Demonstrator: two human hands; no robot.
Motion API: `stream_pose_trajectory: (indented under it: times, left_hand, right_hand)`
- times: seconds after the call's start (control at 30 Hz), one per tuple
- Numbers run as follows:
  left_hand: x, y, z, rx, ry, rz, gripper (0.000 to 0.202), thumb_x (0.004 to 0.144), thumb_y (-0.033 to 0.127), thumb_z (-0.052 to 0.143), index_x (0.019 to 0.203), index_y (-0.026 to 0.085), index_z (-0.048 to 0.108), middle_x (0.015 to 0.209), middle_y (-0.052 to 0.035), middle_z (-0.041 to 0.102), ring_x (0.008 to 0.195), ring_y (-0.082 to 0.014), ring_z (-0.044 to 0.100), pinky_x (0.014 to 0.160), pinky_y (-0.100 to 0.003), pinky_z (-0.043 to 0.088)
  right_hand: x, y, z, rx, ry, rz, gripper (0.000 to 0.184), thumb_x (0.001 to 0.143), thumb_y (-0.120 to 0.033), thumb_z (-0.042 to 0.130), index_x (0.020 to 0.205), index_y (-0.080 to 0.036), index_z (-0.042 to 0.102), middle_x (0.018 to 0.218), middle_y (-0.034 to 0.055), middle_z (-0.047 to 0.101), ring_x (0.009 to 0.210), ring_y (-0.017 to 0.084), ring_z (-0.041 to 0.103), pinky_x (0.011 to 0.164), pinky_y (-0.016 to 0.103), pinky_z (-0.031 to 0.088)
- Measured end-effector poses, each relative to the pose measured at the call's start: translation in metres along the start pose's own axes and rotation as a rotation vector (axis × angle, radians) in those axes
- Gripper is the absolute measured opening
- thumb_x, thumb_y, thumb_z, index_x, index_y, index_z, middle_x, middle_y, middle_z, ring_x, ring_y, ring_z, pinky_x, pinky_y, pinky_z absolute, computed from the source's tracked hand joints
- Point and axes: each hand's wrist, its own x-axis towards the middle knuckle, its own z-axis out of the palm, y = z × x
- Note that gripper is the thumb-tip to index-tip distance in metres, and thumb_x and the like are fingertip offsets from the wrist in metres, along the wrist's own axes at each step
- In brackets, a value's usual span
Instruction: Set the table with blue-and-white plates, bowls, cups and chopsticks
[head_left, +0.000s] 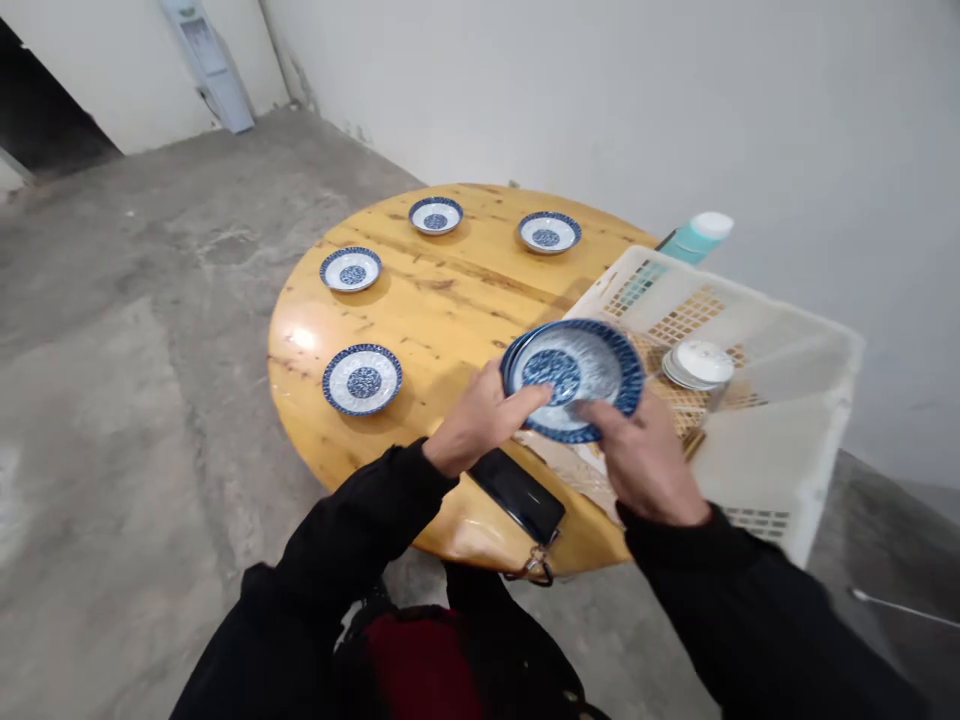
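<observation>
A small stack of blue-and-white plates is held up over the near right part of the table, tilted toward me. My left hand grips its left rim, thumb on the top plate's face. On the right rim, my right hand is closed with its thumb also on the face; the fingers of both hands are mostly hidden underneath. Matching plates lie spaced around the table: a near left plate, a left plate, a far plate and a far right plate.
The round wooden table carries a white plastic basket on its right, with stacked white dishes inside. A black phone lies by the near edge. Behind the basket is a teal container with a white top. A water dispenser stands far left.
</observation>
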Motion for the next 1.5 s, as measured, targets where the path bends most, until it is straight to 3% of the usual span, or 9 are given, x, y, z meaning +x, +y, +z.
stream_pose_trajectory:
  times: [0.17, 0.33, 0.47, 0.6, 0.73, 0.87, 1.03, 1.27, 1.5]
  left_hand:
    - [-0.128, -0.026, -0.058, 0.012, 0.174, -0.146, 0.022, 0.08, 0.025, 0.058, 0.096, 0.013, 0.065, 0.091, -0.0067, 0.068, 0.088, -0.0205, 0.061, 0.079, -0.03, 0.053]
    - [-0.242, -0.06, -0.105, -0.092, 0.339, -0.45, 0.043, 0.078, 0.036, 0.062, 0.115, 0.014, 0.063, 0.105, -0.011, 0.07, 0.092, -0.0258, 0.066, 0.068, -0.031, 0.056]
    - [-0.307, -0.079, -0.132, -0.15, 0.431, -0.575, 0.052, 0.075, 0.041, 0.067, 0.119, 0.014, 0.061, 0.116, -0.0135, 0.069, 0.1, -0.0276, 0.067, 0.07, -0.03, 0.057]
    - [-0.341, -0.088, -0.151, -0.201, 0.483, -0.602, 0.053, 0.073, 0.043, 0.07, 0.117, 0.015, 0.063, 0.112, -0.0119, 0.071, 0.099, -0.0268, 0.068, 0.071, -0.031, 0.058]
    - [-0.344, -0.091, -0.165, -0.186, 0.489, -0.613, 0.052, 0.072, 0.043, 0.072, 0.115, 0.015, 0.063, 0.11, -0.0118, 0.071, 0.096, -0.0261, 0.068, 0.071, -0.031, 0.058]
    - [-0.328, -0.096, -0.178, -0.16, 0.426, -0.605, 0.051, 0.076, 0.043, 0.068, 0.116, 0.013, 0.063, 0.113, -0.0143, 0.071, 0.096, -0.0263, 0.068, 0.071, -0.032, 0.056]
    - [-0.296, -0.099, -0.203, -0.112, 0.385, -0.616, 0.052, 0.077, 0.045, 0.069, 0.117, 0.013, 0.063, 0.117, -0.0151, 0.069, 0.098, -0.0257, 0.067, 0.068, -0.027, 0.054]
    - [-0.243, -0.081, -0.244, -0.078, 0.405, -0.646, 0.057, 0.075, 0.046, 0.071, 0.12, 0.012, 0.061, 0.118, -0.0149, 0.069, 0.104, -0.0276, 0.066, 0.075, -0.03, 0.056]
    - [-0.198, -0.081, -0.264, -0.066, 0.413, -0.674, 0.06, 0.074, 0.048, 0.074, 0.123, 0.015, 0.063, 0.118, -0.0126, 0.071, 0.107, -0.0279, 0.066, 0.078, -0.032, 0.055]
  right_hand:
    - [-0.107, 0.012, 0.093, 0.039, -0.109, 0.203, 0.04, 0.07, -0.028, 0.063, 0.108, -0.016, 0.069, 0.108, 0.0088, 0.075, 0.1, 0.029, 0.068, 0.095, 0.045, 0.052]
    - [-0.201, 0.038, 0.169, 0.114, -0.222, 0.36, 0.042, 0.067, -0.028, 0.059, 0.105, -0.014, 0.068, 0.104, 0.0106, 0.075, 0.098, 0.03, 0.068, 0.09, 0.043, 0.055]
    - [-0.254, 0.053, 0.211, 0.125, -0.256, 0.397, 0.044, 0.063, -0.025, 0.055, 0.104, -0.015, 0.067, 0.103, 0.0092, 0.075, 0.097, 0.029, 0.068, 0.092, 0.043, 0.054]
    - [-0.28, 0.058, 0.238, 0.143, -0.288, 0.375, 0.047, 0.058, -0.024, 0.052, 0.103, -0.017, 0.067, 0.103, 0.0068, 0.076, 0.094, 0.028, 0.068, 0.092, 0.042, 0.054]
    - [-0.281, 0.057, 0.25, 0.123, -0.293, 0.36, 0.047, 0.058, -0.024, 0.051, 0.102, -0.017, 0.068, 0.099, 0.0065, 0.075, 0.091, 0.027, 0.068, 0.091, 0.043, 0.054]
    - [-0.267, 0.058, 0.257, 0.115, -0.268, 0.351, 0.044, 0.061, -0.024, 0.052, 0.102, -0.018, 0.067, 0.101, 0.0063, 0.075, 0.097, 0.028, 0.068, 0.092, 0.042, 0.054]
    - [-0.237, 0.067, 0.276, 0.133, -0.25, 0.379, 0.04, 0.061, -0.027, 0.053, 0.098, -0.017, 0.067, 0.098, 0.008, 0.075, 0.093, 0.028, 0.068, 0.089, 0.043, 0.055]
    - [-0.183, 0.067, 0.314, 0.158, -0.228, 0.383, 0.042, 0.065, -0.024, 0.052, 0.104, -0.017, 0.068, 0.098, 0.0061, 0.074, 0.095, 0.027, 0.067, 0.093, 0.042, 0.054]
    - [-0.139, 0.068, 0.326, 0.169, -0.237, 0.37, 0.047, 0.066, -0.023, 0.053, 0.112, -0.018, 0.065, 0.104, 0.0066, 0.073, 0.096, 0.025, 0.066, 0.094, 0.04, 0.053]
